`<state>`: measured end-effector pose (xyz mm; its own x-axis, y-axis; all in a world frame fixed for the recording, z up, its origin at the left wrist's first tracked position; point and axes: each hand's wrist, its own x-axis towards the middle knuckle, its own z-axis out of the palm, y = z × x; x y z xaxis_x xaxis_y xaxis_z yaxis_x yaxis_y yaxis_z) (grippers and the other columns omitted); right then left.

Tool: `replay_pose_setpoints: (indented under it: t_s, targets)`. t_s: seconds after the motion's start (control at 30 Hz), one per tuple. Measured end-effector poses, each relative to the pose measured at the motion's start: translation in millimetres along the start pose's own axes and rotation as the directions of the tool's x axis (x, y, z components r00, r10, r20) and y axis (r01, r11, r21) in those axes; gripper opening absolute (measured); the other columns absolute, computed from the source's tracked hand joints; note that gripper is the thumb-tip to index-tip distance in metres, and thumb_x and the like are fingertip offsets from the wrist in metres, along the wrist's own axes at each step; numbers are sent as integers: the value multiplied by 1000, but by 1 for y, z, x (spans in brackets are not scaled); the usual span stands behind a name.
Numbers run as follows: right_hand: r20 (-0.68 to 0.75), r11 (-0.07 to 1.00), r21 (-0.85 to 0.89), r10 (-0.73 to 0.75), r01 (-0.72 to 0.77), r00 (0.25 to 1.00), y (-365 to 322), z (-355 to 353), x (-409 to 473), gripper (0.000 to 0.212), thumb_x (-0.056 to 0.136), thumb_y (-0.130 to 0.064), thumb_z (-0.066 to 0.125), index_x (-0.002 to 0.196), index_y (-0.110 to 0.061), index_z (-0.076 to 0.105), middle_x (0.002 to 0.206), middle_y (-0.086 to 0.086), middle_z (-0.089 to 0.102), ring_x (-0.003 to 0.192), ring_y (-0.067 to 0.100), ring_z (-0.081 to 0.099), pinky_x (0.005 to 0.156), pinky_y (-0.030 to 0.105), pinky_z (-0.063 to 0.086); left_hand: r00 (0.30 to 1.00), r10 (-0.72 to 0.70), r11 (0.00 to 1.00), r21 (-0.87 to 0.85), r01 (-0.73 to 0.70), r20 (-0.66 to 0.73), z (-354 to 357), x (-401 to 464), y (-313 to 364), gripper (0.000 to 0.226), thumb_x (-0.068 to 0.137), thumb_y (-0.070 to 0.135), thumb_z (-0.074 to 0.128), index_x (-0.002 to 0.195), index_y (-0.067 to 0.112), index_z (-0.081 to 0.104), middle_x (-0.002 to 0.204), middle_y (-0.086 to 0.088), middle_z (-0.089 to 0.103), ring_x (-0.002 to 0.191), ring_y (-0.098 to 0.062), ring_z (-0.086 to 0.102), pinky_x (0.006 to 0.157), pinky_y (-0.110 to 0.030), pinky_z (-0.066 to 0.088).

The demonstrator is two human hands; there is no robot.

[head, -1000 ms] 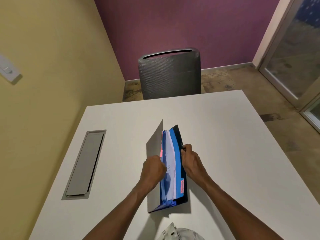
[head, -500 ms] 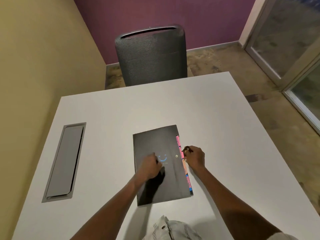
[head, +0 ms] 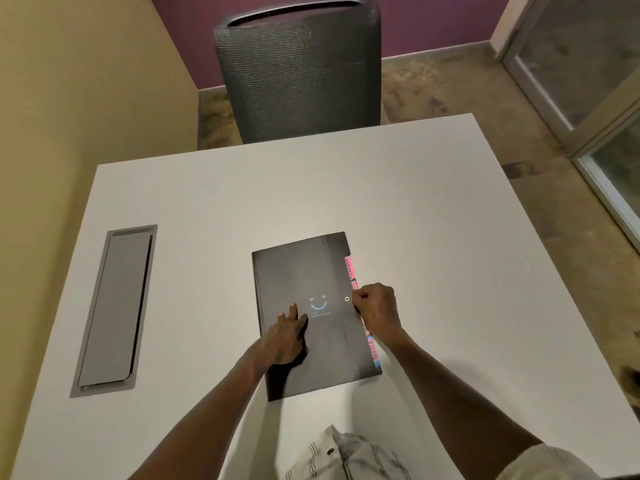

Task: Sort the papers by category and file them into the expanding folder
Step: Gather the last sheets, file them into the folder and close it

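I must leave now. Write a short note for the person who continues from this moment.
Left hand: flat on the folder cover, fingers straight.
Right hand: fingers curled at the folder's right edge, beside the snap button.
Folder: closed, lying flat on the table; pink tabs stick out on the right.
Done: no loose papers in view.
Left: probably fasten the closure; I cannot tell if it is fastened.

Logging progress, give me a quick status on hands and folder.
Left hand flat on closed folder. Right hand pinching at its tabbed edge. No loose papers visible, nothing obstructing.
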<state>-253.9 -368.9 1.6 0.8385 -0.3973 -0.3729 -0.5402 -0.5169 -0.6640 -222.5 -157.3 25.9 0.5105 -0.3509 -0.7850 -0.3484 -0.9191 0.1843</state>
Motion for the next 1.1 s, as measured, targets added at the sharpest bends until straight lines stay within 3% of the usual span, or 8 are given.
replay_pose_setpoints:
  t_s: [0.23, 0.43, 0.57, 0.73, 0.87, 0.93, 1.03, 1.1]
  targets:
    - [20, 993, -120, -16, 19, 1000, 7, 39, 9, 23, 85, -18, 50, 64, -8, 51, 65, -2, 51, 58, 16, 50, 47, 18, 30, 1000, 7, 998, -61, -7, 0, 10, 7, -6, 67, 100, 11, 36, 159, 15, 4, 163, -9, -22, 151, -40, -2, 121, -46, 19]
    - [1, 979, -145, -143, 142, 990, 19, 47, 0, 19, 89, -3, 45, 71, -2, 53, 71, -3, 40, 57, 6, 37, 57, 31, 39, 1000, 22, 997, -72, -22, 6, 13, 9, -8, 68, 102, 13, 38, 159, 16, 1, 162, -9, -24, 150, -40, -7, 121, -46, 16]
    - [138, 948, -224, -198, 226, 970, 0, 37, -9, 21, 93, 5, 43, 103, 12, 60, 110, 25, 57, 103, 43, 52, 88, 47, 44, 1000, 22, 998, -59, -22, 10, 14, 10, -6, 69, 102, 12, 38, 159, 16, 0, 162, -10, -25, 150, -41, -8, 121, -47, 18]
    - [-14, 984, -60, -167, 166, 986, 3, 41, -23, 14, 93, 2, 38, 99, 6, 50, 87, 14, 47, 76, 29, 45, 65, 27, 39, 1000, 21, 997, -72, -19, 16, 13, 8, -5, 73, 99, 9, 42, 159, 16, 0, 161, -8, -25, 150, -39, -10, 121, -47, 19]
    - [177, 957, -172, -203, 234, 963, -8, 35, -18, 27, 98, -2, 35, 116, 10, 51, 122, 25, 45, 109, 43, 46, 82, 42, 39, 999, 5, 999, -46, -3, 42, 8, 6, -4, 74, 99, 7, 42, 159, 18, -1, 161, -7, -26, 150, -38, -9, 121, -47, 20]
    - [174, 946, -228, -192, 229, 966, -13, 29, -17, 27, 99, -3, 34, 119, 6, 49, 122, 20, 45, 110, 38, 48, 79, 36, 41, 999, -6, 999, -40, 8, 51, 2, 4, -3, 73, 99, 7, 41, 159, 18, 1, 162, -6, -25, 151, -37, -7, 121, -47, 19]
    - [163, 942, -248, -190, 227, 968, -5, 26, -22, 27, 100, -7, 34, 122, 1, 45, 112, 13, 46, 106, 33, 50, 77, 31, 36, 1000, -10, 999, -51, 12, 30, -1, 0, -5, 65, 98, 6, 39, 158, 14, 14, 165, -8, -13, 151, -38, 4, 120, -47, 22]
    - [237, 924, -289, -185, 251, 954, 0, 21, -21, 27, 96, -2, 37, 118, 5, 50, 119, 21, 47, 113, 40, 48, 86, 39, 41, 996, 12, 989, -144, -25, -91, -1, -3, -11, 49, 95, 3, 40, 144, 6, 42, 160, -15, 23, 139, -40, 36, 111, -46, 37]
